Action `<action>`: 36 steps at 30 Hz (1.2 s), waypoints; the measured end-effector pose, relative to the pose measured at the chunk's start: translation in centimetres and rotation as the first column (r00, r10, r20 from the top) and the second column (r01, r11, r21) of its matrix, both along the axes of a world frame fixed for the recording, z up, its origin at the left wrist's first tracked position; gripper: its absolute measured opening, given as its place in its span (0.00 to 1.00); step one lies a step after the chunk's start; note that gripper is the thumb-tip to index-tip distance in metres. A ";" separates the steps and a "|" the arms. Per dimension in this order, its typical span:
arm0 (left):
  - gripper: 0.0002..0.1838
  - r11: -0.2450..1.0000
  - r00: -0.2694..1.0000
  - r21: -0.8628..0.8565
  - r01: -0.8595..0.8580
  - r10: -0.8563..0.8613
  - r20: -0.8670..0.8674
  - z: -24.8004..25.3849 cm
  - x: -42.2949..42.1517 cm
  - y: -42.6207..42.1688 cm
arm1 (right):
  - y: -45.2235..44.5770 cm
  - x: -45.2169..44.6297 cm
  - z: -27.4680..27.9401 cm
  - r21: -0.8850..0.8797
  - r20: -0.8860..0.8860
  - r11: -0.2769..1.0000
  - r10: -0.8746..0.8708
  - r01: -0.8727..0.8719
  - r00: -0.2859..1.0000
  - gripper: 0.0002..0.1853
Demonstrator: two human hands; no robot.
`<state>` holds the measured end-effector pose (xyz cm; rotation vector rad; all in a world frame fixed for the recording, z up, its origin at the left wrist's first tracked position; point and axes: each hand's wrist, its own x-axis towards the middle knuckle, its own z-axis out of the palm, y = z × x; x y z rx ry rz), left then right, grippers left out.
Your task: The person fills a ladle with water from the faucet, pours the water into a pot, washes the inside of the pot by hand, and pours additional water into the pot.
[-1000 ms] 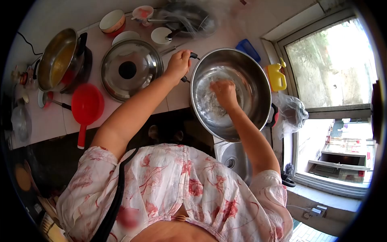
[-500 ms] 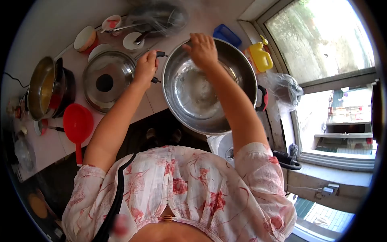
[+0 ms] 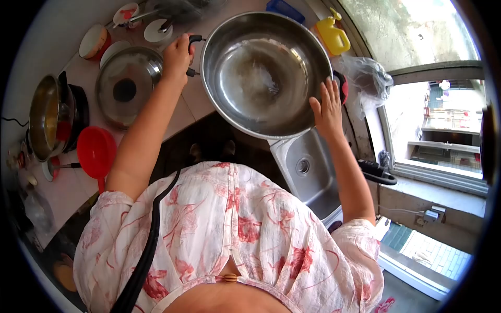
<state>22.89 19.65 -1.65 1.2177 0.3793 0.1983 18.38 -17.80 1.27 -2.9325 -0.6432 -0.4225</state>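
A large, shiny steel pan (image 3: 245, 86) is tilted with its inside facing me. Its inner bottom carries a wet-looking sheen and a dull patch. My left hand (image 3: 176, 60) is wrapped around the black loop handle on the pan's left side. On the right, my right hand (image 3: 329, 109) lies along the rim, fingers stretched and thumb apart, close to the red-and-black handle (image 3: 341, 87). A steel lid (image 3: 112, 104) with a black knob lies on the counter beyond my left wrist.
The sink (image 3: 315, 180) lies below the pan's right side. Left are a red dipper (image 3: 96, 154) and another steel pan (image 3: 43, 117). Bowls (image 3: 94, 41) stand at the back. A yellow jug (image 3: 333, 35) and a clear plastic bag (image 3: 368, 78) sit near the window.
My right hand has moved from inside the pan's far side to its right rim. Pan and left hand appear higher in view, and more of the sink shows.
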 end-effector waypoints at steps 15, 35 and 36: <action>0.14 0.996 0.999 -0.078 0.050 -0.051 -0.013 -0.5 0.1 0.6 | 21.7 -5.0 1.1 0.154 -0.128 0.834 0.549 -0.530 0.826 0.35; 0.13 0.984 0.992 -0.132 0.123 -0.126 -0.021 0.5 -0.4 0.6 | 16.3 14.3 -6.4 0.455 -0.649 0.747 -0.096 0.485 0.755 0.22; 0.13 0.982 0.990 -0.138 0.128 -0.135 -0.037 0.6 -0.3 0.6 | 18.1 13.8 -4.4 0.495 -0.673 0.686 -0.086 0.534 0.735 0.23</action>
